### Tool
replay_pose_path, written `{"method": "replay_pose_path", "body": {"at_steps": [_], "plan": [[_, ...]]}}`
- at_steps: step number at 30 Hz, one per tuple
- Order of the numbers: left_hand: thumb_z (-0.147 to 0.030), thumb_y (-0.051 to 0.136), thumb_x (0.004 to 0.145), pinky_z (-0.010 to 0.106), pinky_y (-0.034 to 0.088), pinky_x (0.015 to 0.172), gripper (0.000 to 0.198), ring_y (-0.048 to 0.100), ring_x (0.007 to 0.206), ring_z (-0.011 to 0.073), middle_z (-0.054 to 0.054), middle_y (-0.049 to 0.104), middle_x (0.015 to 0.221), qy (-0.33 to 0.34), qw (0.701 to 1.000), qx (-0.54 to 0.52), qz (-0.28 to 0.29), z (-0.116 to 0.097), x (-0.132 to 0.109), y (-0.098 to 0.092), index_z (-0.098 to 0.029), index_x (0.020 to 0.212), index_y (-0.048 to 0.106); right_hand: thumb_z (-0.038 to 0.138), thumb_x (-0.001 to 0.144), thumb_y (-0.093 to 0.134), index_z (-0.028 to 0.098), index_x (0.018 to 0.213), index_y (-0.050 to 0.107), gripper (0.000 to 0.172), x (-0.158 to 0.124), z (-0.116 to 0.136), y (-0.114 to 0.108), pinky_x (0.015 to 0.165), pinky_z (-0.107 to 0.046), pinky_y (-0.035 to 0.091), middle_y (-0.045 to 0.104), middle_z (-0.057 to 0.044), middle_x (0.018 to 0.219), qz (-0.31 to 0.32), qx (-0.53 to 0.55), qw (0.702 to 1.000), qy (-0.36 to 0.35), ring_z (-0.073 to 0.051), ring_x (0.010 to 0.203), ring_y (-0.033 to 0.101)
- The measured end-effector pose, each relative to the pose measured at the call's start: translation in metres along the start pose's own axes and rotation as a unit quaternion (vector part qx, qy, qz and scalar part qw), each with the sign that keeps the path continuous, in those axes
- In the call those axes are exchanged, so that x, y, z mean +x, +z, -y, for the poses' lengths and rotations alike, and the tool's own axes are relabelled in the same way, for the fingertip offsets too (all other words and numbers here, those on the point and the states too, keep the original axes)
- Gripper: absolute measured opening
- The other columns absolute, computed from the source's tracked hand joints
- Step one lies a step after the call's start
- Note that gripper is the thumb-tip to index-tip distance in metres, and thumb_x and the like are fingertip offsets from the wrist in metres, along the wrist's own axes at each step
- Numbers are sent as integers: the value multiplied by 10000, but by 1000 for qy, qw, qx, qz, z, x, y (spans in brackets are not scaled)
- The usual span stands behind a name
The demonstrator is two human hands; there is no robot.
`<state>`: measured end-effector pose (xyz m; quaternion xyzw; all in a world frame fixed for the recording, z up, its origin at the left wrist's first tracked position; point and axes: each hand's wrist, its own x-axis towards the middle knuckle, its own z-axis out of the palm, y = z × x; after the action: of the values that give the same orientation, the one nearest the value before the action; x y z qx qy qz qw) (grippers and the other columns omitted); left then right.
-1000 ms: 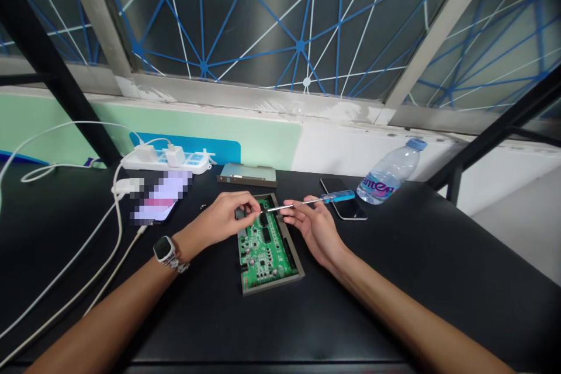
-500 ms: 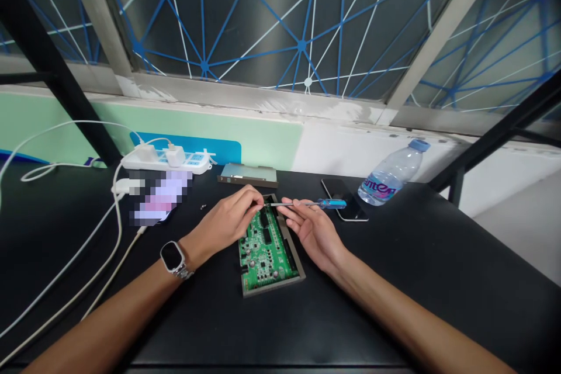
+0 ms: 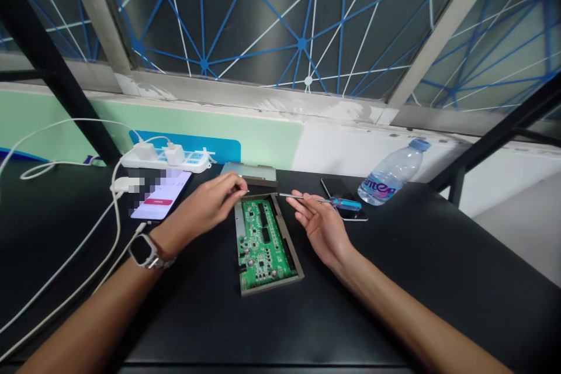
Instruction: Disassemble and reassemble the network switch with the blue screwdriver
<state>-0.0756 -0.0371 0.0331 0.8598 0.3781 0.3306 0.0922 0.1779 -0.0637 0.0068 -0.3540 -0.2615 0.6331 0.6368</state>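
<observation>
Board (image 3: 263, 242) sits at ctr of frame on the black table (image 3: 394, 280), green face up in a grey tray (image 3: 272, 285). Its long axis runs near-vertical in the picture: lower end toward bottom ctr, upper end toward the window. It lies btw the two hands and below both sets of fingertips. L hand (image 3: 205, 207) comes in from lower left, R hand (image 3: 322, 225) from lower right. L is the nearer one, w/ its fingertips right at the tray's upper-left corner, touching or just above, can't tell which. R hand is just beside the tray's right edge, apart from it.

L hand: thumb and forefinger pinched tight, other fingers curled under. Whether sth tiny sits in the pinch is too small to tell. Watch (image 3: 146, 252) on that wrist.

R hand: palm up, fingers half curled, loosely closed on a screwdriver (image 3: 324, 200). The shaft lies nearly level across the frame, tip pointing left and ending just off the tray's upper-right corner, clear of the board. The blue handle sticks out to the right over a dark phone (image 3: 335, 186).

Around: metal cover (image 3: 248, 170) just above the tray, lit phone (image 3: 160, 201) left of the L hand, power strip (image 3: 169, 159) w/ white cables at upper left, bottle (image 3: 391, 174) lying tilted right of ctr.
</observation>
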Motion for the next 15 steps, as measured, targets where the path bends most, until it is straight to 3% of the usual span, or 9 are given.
{"method": "replay_pose_path", "body": {"at_steps": [4, 8, 15], "plan": [[-238, 520, 877, 315, 472, 738, 117, 620, 790, 190, 49, 662, 864, -121, 988, 42, 91, 37, -10, -18, -186, 852, 623, 176, 739, 811, 193, 859, 536, 300, -3, 0, 2, 560, -228, 587, 783, -114, 972, 17, -44, 999, -13, -261, 890, 768], [-226, 541, 766, 324, 471, 755, 133, 632, 806, 213, 61, 677, 851, -163, 977, 87, 108, 67, -24, -20, -194, 769, 670, 231, 759, 811, 209, 886, 495, 341, -12, -7, 9, 531, -232, 578, 781, -100, 922, 56, -87, 995, -7, -258, 852, 770], [-219, 528, 714, 324, 484, 730, 163, 636, 785, 225, 83, 683, 853, -211, 961, 110, 138, 73, -25, -15, -183, 767, 678, 284, 744, 828, 211, 890, 484, 380, -13, -9, 9, 517, -231, 581, 781, -95, 898, 80, -115, 990, -14, -239, 802, 771]]}}
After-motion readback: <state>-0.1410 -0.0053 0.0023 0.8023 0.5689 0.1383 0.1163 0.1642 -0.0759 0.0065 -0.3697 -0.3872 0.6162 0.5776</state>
